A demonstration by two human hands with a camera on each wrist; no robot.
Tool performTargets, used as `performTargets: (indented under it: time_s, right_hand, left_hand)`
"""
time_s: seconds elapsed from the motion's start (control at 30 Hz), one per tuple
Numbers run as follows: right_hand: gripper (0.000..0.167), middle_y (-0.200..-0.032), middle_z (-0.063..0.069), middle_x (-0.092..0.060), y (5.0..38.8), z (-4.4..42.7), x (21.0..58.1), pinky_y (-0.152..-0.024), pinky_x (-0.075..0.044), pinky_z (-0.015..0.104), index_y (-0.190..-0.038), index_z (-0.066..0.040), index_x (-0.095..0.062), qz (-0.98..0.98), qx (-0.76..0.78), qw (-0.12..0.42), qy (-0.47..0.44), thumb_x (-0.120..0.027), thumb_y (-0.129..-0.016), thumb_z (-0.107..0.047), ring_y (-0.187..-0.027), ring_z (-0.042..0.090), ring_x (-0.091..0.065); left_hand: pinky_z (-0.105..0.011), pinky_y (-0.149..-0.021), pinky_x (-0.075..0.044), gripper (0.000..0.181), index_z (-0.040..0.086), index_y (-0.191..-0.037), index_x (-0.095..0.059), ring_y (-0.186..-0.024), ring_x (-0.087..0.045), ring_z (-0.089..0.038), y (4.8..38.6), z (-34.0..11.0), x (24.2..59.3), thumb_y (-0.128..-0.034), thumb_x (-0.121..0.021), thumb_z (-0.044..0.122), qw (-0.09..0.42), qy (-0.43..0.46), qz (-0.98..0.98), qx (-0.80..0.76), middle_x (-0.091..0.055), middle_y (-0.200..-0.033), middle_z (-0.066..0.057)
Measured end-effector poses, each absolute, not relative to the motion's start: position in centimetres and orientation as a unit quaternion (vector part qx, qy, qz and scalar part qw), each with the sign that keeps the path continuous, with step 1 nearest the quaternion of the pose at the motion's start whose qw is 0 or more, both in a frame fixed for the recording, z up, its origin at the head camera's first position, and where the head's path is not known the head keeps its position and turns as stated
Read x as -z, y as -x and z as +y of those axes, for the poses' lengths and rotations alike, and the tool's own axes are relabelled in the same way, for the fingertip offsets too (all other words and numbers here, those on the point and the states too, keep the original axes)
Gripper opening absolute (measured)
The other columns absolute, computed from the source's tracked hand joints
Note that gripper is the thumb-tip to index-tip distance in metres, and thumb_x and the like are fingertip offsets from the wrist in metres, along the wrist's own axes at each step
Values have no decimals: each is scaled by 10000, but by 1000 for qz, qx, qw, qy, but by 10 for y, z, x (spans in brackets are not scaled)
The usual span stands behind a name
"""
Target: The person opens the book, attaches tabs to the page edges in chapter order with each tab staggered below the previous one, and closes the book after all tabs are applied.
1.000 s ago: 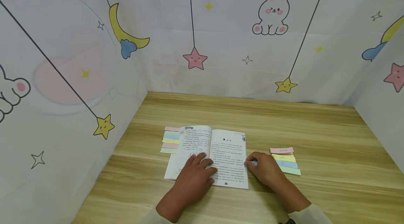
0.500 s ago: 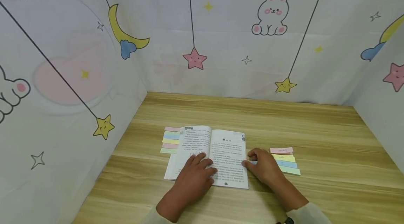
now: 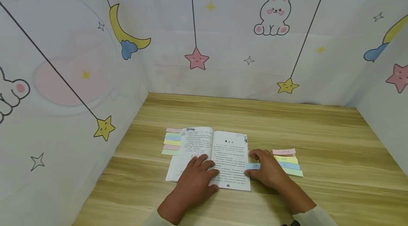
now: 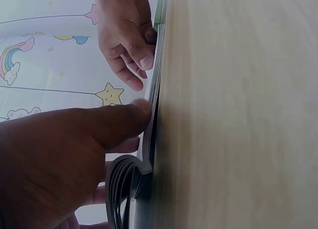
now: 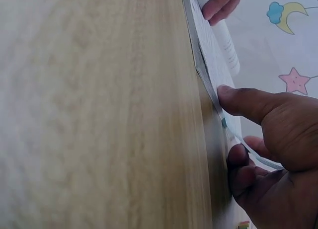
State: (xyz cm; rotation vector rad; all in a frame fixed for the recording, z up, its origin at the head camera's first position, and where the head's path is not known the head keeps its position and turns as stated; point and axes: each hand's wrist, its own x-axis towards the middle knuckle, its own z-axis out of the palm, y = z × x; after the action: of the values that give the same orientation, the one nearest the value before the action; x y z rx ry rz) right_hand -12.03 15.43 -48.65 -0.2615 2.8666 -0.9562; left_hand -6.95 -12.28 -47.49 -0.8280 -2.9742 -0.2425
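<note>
An open book (image 3: 230, 150) lies on the wooden table. My left hand (image 3: 196, 178) rests across its lower middle, fingers spread over the pages, thumb near the bottom edge. A blue sticky tab (image 3: 253, 166) with faint writing juts out from the right page's edge. Around that tab sits my right hand (image 3: 269, 169), its thumb below and forefinger above, apart from each other. In the right wrist view the thumb of the right hand (image 5: 293, 124) touches the page edge, while the tab (image 5: 256, 154) runs out between thumb and curled fingers.
Several coloured tabs (image 3: 172, 142) stick out past the book's left side. Right of the right hand lie more paper strips, with a pink one (image 3: 284, 152) on top and a green one (image 3: 294, 173) lowest. A cartoon-printed curtain (image 3: 223, 24) encloses the table (image 3: 242, 112).
My right thumb and forefinger pinched the blue tab at the page edge; they have since spread apart, leaving it sticking out from the page. My left thumb has swung outward slightly.
</note>
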Motion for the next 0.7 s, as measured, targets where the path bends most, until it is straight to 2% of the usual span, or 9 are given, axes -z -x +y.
performTargets:
  time_s: [0.1,0.27,0.4,0.47,0.53,0.6,0.7]
  right_hand:
    - [747,-1243,146,-609,119,157,485,-965,-505,511,-1365,-31,-571,944,312,55,95,-928,-749,-256,-1151,309,-596]
    - [852,-1320,229,-523,112,164,479,-949,-513,529,-1475,-21,-449,944,311,55,96,-898,-797,-277,-1138,342,-608]
    - [857,-1406,243,-429,105,174,468,-833,-561,469,-1519,-42,-380,938,335,50,73,-832,-867,-368,-1094,326,-615]
    - [754,-1377,219,-450,101,178,460,-775,-551,416,-1478,-37,-420,935,349,29,57,-776,-917,-392,-1037,282,-607]
    - [600,-1267,184,-516,97,180,452,-753,-528,382,-1382,-19,-493,929,367,-3,45,-720,-963,-384,-993,257,-594]
    - [415,-1089,130,-566,92,180,447,-722,-497,354,-1227,-16,-558,924,379,-42,45,-691,-988,-329,-898,227,-559]
    - [179,-897,29,-567,87,177,447,-677,-483,311,-1009,-78,-589,917,381,-84,77,-714,-970,-201,-795,185,-536]
  left_hand:
    - [-526,-1191,-297,459,241,-1264,-721,-1436,-381,-259,69,-123,473,-873,-790,471,18,266,-961,78,-593,-1382,26]
    - [-527,-1192,-294,429,245,-1267,-719,-1439,-379,-256,69,-123,473,-900,-765,462,19,264,-961,77,-594,-1381,28]
    - [-527,-1190,-299,384,246,-1265,-721,-1434,-385,-258,69,-124,474,-934,-732,441,23,267,-960,78,-598,-1380,28]
    - [-527,-1188,-303,378,236,-1286,-709,-1432,-389,-260,69,-124,474,-954,-714,416,26,267,-960,81,-600,-1382,25]
    - [-525,-1185,-308,410,211,-1334,-675,-1426,-401,-264,69,-124,473,-963,-708,383,33,263,-961,84,-612,-1373,16]
    - [-514,-1184,-313,481,175,-1403,-613,-1413,-423,-265,69,-124,473,-959,-702,336,43,253,-962,93,-631,-1359,2]
    - [-501,-1179,-321,641,112,-1505,-482,-1370,-474,-267,70,-123,473,-922,-693,277,64,235,-963,112,-653,-1337,-38]
